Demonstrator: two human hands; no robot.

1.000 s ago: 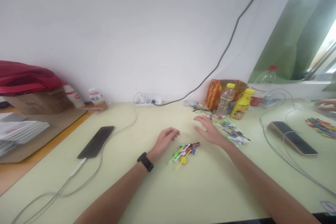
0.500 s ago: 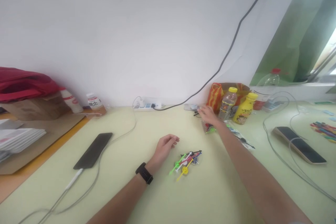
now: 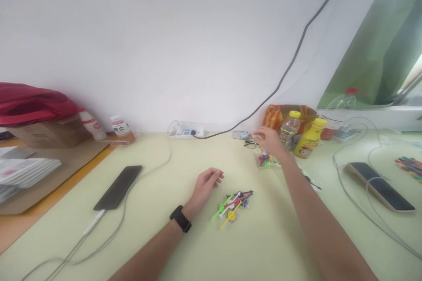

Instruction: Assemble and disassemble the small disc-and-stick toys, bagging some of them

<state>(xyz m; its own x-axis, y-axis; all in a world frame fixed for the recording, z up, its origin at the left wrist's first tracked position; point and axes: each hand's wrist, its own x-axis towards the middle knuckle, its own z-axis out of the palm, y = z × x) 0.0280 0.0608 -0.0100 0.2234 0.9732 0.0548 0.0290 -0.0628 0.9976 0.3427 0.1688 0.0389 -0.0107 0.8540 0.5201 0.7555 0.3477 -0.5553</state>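
My left hand (image 3: 207, 184) rests on the table with its fingers loosely curled and nothing visible in it. Just right of it lies a small pile of plastic arrow spinners (image 3: 231, 205) in green, white, red, yellow, blue and black. My right hand (image 3: 269, 141) is stretched to the back right, its thumb and fingers drawn together; what they hold, if anything, is too small to make out. Below that hand sits a clear plastic bag (image 3: 263, 160) with colourful pieces in it. Beside the fingertips are black-framed glasses (image 3: 251, 144). Another clear packet (image 3: 309, 180) lies partly behind my right forearm.
Two yellow-capped bottles (image 3: 306, 140) stand right of my right hand. A power strip (image 3: 186, 134) lies along the wall. A dark phone (image 3: 118, 187) with a cable is at left, another phone-like device (image 3: 379, 186) at right. Coloured sticks (image 3: 410, 167) lie at far right.
My right hand has lifted and drawn slightly back and right, uncovering more of the glasses; its fingers are now more bent. My left hand and the spinners have stayed put. The view has shifted slightly.
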